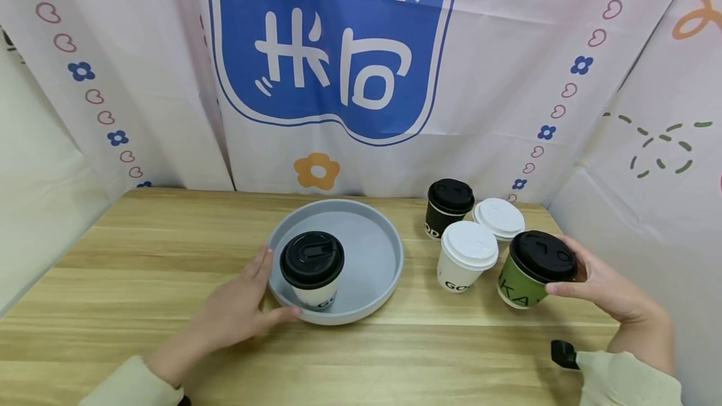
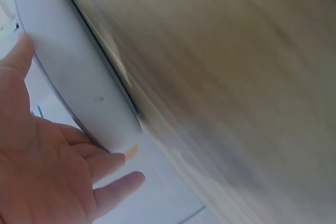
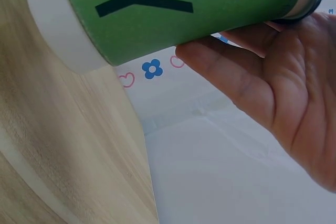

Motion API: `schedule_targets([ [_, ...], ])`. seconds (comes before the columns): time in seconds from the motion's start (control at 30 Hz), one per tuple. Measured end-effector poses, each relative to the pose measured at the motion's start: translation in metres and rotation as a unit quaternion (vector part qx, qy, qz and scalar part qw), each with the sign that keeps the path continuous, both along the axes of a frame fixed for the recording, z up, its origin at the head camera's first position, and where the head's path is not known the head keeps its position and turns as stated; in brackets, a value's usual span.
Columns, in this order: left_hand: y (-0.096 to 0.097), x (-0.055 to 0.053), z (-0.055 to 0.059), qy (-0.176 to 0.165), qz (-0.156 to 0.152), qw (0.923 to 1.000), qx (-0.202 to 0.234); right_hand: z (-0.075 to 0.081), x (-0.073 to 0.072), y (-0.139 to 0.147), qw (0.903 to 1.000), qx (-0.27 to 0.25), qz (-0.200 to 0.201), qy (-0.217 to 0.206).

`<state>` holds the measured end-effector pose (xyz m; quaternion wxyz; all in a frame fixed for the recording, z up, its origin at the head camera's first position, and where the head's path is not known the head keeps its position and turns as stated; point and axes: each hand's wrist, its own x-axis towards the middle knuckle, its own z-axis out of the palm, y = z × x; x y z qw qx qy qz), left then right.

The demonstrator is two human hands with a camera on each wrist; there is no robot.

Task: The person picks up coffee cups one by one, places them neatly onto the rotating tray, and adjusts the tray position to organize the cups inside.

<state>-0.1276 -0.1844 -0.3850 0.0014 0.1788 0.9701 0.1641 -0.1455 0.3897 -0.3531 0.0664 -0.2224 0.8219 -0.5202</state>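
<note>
My left hand (image 1: 239, 302) holds the left front rim of a round grey tray (image 1: 372, 306), thumb at the front and fingers along the left side. Inside that tray stands a white paper cup (image 1: 313, 296) under a black lid (image 1: 312, 259). At the right, my right hand (image 1: 606, 281) grips a green-sleeved paper cup (image 1: 521, 281) with a black lid (image 1: 543, 255), thumb on the near side. The right wrist view shows its white base close over the table and the fingers against the green sleeve (image 3: 173, 19).
Left of the green cup stands a white-lidded white cup (image 1: 465, 262). Behind it are another white-lidded cup (image 1: 499, 217) and a black cup (image 1: 442, 215) with a black lid. A printed cloth (image 1: 271, 155) hangs along the back edge of the wooden table (image 1: 361, 368).
</note>
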Motion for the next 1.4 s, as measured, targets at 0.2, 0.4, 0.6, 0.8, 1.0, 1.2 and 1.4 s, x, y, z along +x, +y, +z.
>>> schedule_targets([
  [0.2,-0.012,-0.011,-0.001,-0.017,-0.031,0.999,0.027,0.0,0.0,0.001,1.0,-0.009,0.003,-0.003],
  [0.4,-0.021,-0.02,-0.003,-0.04,-0.053,0.9969,0.042,-0.001,0.001,0.002,1.0,0.001,-0.005,-0.007],
  [0.6,-0.026,-0.029,-0.002,-0.056,-0.068,0.995,0.047,0.0,0.001,0.003,0.9998,0.012,-0.012,-0.009],
  [0.8,-0.031,-0.037,-0.001,-0.067,-0.069,0.9941,0.05,0.001,0.002,0.002,0.9996,0.02,-0.015,-0.012],
  [1.0,-0.034,-0.043,0.001,-0.084,-0.071,0.9916,0.068,0.0,0.002,0.005,0.9997,0.013,-0.018,-0.008],
  [1.2,-0.038,-0.048,0.0,-0.104,-0.069,0.9889,0.08,0.001,0.002,0.004,0.9999,0.01,-0.012,-0.005],
  [1.4,-0.042,-0.054,0.0,-0.115,-0.066,0.9868,0.092,0.003,0.004,0.002,0.9997,0.017,-0.013,-0.008],
])
